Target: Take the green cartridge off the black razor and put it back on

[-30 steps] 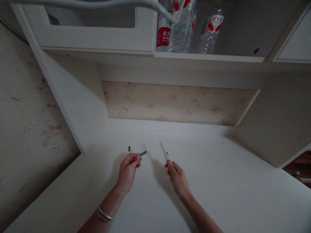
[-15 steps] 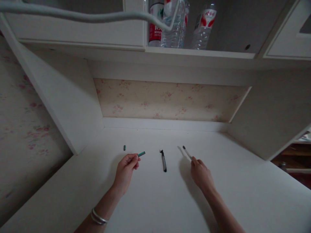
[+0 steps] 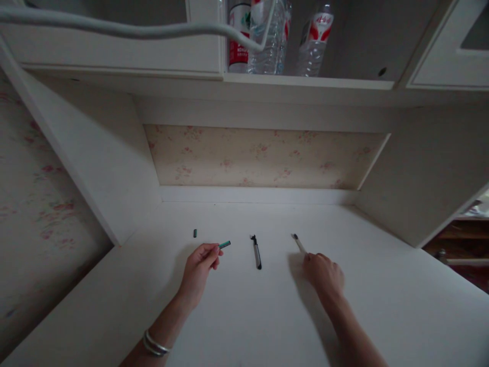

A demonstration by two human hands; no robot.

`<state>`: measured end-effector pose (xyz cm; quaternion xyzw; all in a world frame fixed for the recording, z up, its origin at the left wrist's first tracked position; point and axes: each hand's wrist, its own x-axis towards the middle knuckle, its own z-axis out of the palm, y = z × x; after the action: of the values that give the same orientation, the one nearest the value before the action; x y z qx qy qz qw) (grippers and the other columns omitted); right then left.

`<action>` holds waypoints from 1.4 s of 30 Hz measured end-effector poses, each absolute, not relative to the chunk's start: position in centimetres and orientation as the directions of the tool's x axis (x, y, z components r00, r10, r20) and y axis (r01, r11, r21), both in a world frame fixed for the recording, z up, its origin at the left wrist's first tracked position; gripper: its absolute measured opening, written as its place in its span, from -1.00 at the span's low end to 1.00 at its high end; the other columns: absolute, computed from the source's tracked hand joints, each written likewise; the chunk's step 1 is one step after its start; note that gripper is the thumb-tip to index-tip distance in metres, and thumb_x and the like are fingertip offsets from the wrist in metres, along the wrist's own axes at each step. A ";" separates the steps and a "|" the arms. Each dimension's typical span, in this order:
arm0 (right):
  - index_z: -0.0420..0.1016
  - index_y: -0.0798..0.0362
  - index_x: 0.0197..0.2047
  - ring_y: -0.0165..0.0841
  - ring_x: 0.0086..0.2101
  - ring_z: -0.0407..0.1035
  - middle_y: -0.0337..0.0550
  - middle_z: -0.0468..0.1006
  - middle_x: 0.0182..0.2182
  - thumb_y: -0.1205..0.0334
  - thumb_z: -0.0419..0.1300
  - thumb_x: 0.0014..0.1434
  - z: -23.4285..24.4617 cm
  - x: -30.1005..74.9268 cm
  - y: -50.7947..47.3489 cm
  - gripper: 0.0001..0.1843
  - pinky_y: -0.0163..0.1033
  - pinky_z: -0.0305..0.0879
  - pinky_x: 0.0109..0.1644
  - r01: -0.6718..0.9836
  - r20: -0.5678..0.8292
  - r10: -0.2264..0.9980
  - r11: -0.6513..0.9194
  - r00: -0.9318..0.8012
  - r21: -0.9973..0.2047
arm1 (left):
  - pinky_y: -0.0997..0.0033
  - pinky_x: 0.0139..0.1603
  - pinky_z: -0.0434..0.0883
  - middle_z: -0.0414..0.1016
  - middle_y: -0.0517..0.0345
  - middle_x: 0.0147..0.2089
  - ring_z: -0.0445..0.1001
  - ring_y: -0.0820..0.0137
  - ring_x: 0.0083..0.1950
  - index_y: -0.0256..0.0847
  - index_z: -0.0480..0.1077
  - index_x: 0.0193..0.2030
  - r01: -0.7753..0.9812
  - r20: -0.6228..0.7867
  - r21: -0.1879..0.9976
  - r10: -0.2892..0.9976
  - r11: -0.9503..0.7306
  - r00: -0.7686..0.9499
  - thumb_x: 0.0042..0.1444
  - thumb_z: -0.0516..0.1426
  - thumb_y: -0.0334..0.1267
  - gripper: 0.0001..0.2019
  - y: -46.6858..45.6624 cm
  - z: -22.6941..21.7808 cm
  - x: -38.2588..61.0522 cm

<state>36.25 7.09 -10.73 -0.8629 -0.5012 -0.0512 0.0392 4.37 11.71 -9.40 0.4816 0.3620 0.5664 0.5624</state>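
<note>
My left hand (image 3: 201, 265) is closed, pinching a small green-and-black stick (image 3: 224, 244) between thumb and fingers, its free end pointing right. On the white tabletop beyond that hand lies a short dark green piece (image 3: 195, 233). Between my hands rests a slim black-and-grey tool (image 3: 257, 253) with a small black head at its far end; its kind is unclear. My right hand (image 3: 324, 275) is closed on a slim pale stick with a dark tip (image 3: 300, 244). The dark tip points away from me, at or close to the tabletop, and the near end is hidden in my fingers.
The white tabletop (image 3: 237, 316) runs back to a floral wall panel (image 3: 225, 158). Side panels stand left and right. Overhead, an open shelf holds several plastic bottles (image 3: 315, 41) and a red-and-white container (image 3: 239, 43). A pale bar (image 3: 114, 28) crosses the top left.
My right hand has lowered slightly and shifted right with the pale stick, its tip now nearer its shadow. My left hand has barely moved. The view has shifted a little.
</note>
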 end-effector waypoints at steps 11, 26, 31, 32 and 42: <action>0.57 0.13 -0.18 -0.03 -0.26 0.46 0.13 0.54 -0.19 0.21 -0.06 0.20 -10.7 38.5 7.5 -0.62 -0.13 0.34 -0.29 0.773 0.056 0.774 -0.621 0.631 -0.131 | 0.52 -0.47 0.17 0.44 0.10 -0.37 0.23 0.54 -0.49 -0.30 0.39 -0.26 -0.233 0.138 0.967 0.983 -0.106 0.125 0.07 0.19 -0.15 -0.77 11.7 -9.5 4.5; 0.48 -0.02 0.00 -0.07 -0.20 0.42 0.01 0.46 -0.09 0.10 -0.05 0.23 -11.6 39.8 7.3 -0.60 -0.13 0.32 -0.26 0.764 0.059 0.772 -0.611 0.633 -0.208 | 0.52 -0.48 0.18 0.44 0.08 -0.38 0.23 0.53 -0.50 -0.31 0.41 -0.30 -0.216 0.136 0.971 0.981 -0.104 0.140 0.05 0.20 -0.14 -0.77 11.6 -9.5 4.7; 0.49 -0.01 -0.03 -0.16 -0.27 0.42 -0.05 0.46 -0.15 0.12 -0.01 0.24 -11.0 38.6 7.4 -0.65 -0.16 0.29 -0.25 0.855 0.270 0.812 -0.472 0.517 -0.217 | 0.52 -0.48 0.18 0.44 0.10 -0.40 0.23 0.52 -0.49 -0.30 0.41 -0.32 -0.190 0.136 0.976 0.979 -0.106 0.154 0.05 0.19 -0.14 -0.77 11.5 -9.4 4.7; 0.51 0.02 -0.06 -0.21 -0.29 0.42 -0.06 0.47 -0.18 0.13 -0.01 0.25 -11.0 37.8 7.5 -0.67 -0.18 0.28 -0.23 0.886 0.339 0.823 -0.383 0.456 -0.262 | 0.51 -0.48 0.18 0.44 0.09 -0.40 0.23 0.52 -0.49 -0.30 0.41 -0.32 -0.177 0.131 0.979 0.978 -0.101 0.164 0.05 0.19 -0.13 -0.77 11.5 -9.3 4.7; 0.38 0.02 0.05 -0.26 -0.26 0.34 -0.03 0.38 -0.22 0.12 0.04 0.29 -11.3 26.2 6.4 -0.68 -0.23 0.38 -0.26 0.633 0.576 0.811 0.500 -0.104 -0.590 | 0.48 -0.45 0.21 0.47 0.06 -0.40 0.28 0.46 -0.48 -0.29 0.42 -0.35 -0.050 0.072 0.997 0.953 -0.060 0.295 0.02 0.19 -0.08 -0.74 10.6 -8.9 5.7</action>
<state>26.22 6.35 -11.25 -0.4902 -0.7364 0.0973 0.4559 5.70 10.55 -8.90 0.5756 0.3922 0.4459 0.5621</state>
